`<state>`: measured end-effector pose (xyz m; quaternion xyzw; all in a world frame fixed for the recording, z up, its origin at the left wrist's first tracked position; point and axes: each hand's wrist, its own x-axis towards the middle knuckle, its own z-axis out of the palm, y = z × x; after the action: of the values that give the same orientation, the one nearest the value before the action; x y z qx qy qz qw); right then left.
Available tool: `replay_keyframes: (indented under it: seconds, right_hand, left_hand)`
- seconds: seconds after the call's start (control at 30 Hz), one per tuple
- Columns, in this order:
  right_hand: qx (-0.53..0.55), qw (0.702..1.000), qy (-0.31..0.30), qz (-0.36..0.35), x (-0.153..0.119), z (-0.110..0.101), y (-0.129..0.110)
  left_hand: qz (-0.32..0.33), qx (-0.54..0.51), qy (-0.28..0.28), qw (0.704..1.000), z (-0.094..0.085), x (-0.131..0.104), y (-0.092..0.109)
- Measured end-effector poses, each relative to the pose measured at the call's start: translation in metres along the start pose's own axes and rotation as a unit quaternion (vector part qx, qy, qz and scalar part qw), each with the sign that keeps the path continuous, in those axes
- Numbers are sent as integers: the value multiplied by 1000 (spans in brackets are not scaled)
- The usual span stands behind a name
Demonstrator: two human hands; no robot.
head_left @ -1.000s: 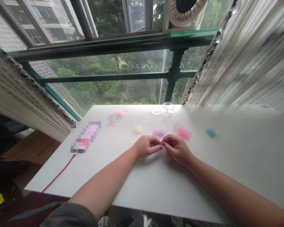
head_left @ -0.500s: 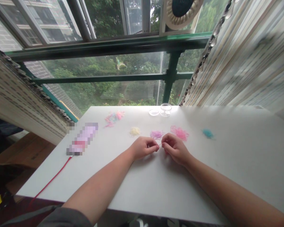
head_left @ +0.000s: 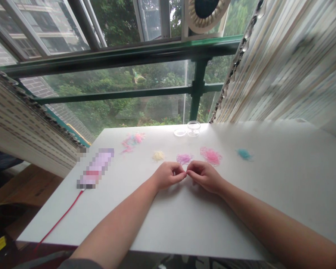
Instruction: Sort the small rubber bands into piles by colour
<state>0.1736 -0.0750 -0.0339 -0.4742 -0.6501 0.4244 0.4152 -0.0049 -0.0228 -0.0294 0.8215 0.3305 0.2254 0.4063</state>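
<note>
My left hand is closed in a pinch, thumb against forefinger, over the white table. Opposite it, my right hand pinches in the same way, and the fingertips of both hands meet. What they hold is a thin band, now almost wholly hidden by the fingers. Right behind the fingertips lies a small pile of purple bands. A pink pile of bands is just beyond my right hand, and a pale yellow pile lies beyond my left.
Farther right is a teal pile. At the back left lie mixed pink and blue bands. A clear round container and a clear lid stand near the far edge. On the left, a blurred-out device has a red cable.
My fingertips have come together; a short pale strand showed between them before and is now hidden. The camera view has shifted slightly, while the piles lie as before.
</note>
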Motion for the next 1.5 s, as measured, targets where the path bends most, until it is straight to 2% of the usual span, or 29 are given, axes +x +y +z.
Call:
replay_keyframes:
  seconds: [0.47,0.7,1.0,1.23,1.37,1.5]
  right_hand:
    - [64,998,1,-20,-1,0,5]
    - [3,1000,9,-3,1,-1,0]
    - [54,998,18,-6,2,-2,1]
    - [1,998,49,-45,3,-6,4]
    - [-85,988,82,-104,4,-22,2]
    - [-197,956,175,-133,6,-60,5]
  left_hand:
    - [6,9,-11,1000,-2,0,3]
    - [3,5,-13,1000,-1,0,0]
    - [-6,-12,-23,1000,-2,0,-2]
    - [-19,-11,-30,999,-4,0,0]
    - [-27,-2,-35,999,-6,0,0]
    - [-34,2,-38,999,-6,0,0]
